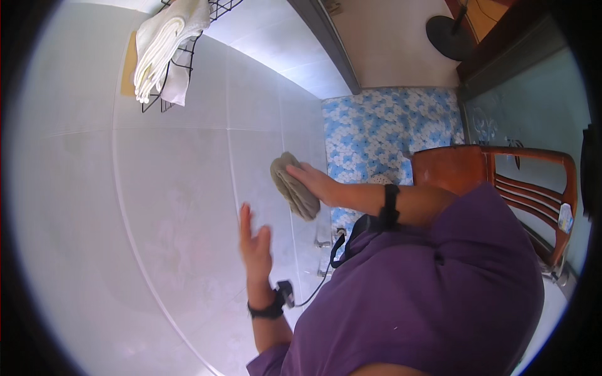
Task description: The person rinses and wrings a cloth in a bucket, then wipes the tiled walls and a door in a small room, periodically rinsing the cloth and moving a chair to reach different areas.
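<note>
My right hand (315,182) grips a folded olive-green cloth (297,196). The cloth is close to the pale grey tiled wall (182,188); I cannot tell whether it touches. Its thumb side and fingers lie over the upper face of the folded pad. Lower and to the left, my left hand (256,247) is raised in front of the tiles with its fingers stretched apart and nothing in it. Both wrists carry black straps.
A black wire rack (193,50) with folded white towels (164,47) hangs at upper left. Blue floral flooring (389,119) runs beyond my right arm. A brown wooden chair (451,169) stands at right, beside a glass panel (533,100). Metal taps (323,244) are low on the wall.
</note>
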A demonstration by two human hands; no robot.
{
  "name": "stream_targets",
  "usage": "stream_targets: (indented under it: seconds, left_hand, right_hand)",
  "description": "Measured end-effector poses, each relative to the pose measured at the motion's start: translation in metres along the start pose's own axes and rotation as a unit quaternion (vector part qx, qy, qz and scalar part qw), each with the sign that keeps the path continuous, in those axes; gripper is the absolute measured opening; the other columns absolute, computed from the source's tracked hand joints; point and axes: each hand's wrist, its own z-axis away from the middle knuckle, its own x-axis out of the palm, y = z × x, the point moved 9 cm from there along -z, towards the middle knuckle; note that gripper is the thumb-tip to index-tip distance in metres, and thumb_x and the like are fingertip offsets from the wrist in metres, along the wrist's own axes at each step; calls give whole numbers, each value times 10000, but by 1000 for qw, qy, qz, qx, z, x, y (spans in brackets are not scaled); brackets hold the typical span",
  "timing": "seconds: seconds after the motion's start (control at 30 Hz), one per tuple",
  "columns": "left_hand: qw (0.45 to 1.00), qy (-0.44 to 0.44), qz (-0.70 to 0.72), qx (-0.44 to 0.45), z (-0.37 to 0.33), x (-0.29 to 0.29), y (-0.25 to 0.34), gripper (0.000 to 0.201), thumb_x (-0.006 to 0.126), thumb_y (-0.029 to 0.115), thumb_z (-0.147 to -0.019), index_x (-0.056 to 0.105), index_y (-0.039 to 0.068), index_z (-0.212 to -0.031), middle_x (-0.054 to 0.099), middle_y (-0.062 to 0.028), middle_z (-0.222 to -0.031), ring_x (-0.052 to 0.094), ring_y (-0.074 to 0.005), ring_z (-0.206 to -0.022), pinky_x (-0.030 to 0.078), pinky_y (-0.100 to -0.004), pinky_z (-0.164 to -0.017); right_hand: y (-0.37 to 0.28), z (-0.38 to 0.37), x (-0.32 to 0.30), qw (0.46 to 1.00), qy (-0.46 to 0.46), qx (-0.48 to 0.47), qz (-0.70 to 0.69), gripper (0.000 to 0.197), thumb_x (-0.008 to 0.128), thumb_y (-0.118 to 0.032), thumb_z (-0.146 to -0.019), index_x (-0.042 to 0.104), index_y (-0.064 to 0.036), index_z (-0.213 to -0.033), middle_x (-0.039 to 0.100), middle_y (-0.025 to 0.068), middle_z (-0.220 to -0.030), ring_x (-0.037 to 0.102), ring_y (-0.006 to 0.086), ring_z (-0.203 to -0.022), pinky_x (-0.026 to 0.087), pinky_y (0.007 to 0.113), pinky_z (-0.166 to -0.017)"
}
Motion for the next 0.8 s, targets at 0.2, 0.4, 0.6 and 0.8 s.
stream_targets:
  seconds: [0.2, 0.4, 0.6, 0.8]
  left_hand:
    - [953, -169, 232, -97, -28, 130, -14, 687, 545, 159, -804, 153, 67, -1361, 353, -137, -1281, 384, -237, -1165, 353, -333, -947]
    - [879, -283, 297, -243, -27, 193, -52, 551, 483, 30, -740, 303, 44, -1261, 453, -121, -1130, 488, -229, -1025, 439, -339, -853]
    - [890, -300, 206, -275, -80, 199, -95, 441, 502, 59, -741, 404, -7, -1165, 530, -113, -1027, 549, -210, -893, 460, -315, -806]
    - [997, 16, -21, 68, -267, 98, 11, 477, 573, 115, -735, 414, -11, -1167, 527, -116, -1024, 526, -199, -896, 449, -301, -789]
  right_hand:
    - [-2, 47, -27, 998, -15, -37, 45, 583, 353, -522, -886, 436, -16, -1164, 510, 138, -1095, 489, 154, -1008, 409, 306, -848]
    - [-10, 89, -101, 965, 81, 78, 236, 545, 375, -468, -889, 495, 12, -1115, 573, 167, -957, 612, 214, -785, 511, 312, -609]
    - [8, 84, -251, 936, 189, 36, 296, 406, 477, -341, -855, 585, 38, -952, 613, 174, -830, 623, 252, -640, 502, 333, -541]
    - [-66, 126, -324, 534, 364, 20, 763, 224, 480, -184, -822, 636, -33, -876, 606, 179, -766, 585, 331, -813, 467, 454, -708]
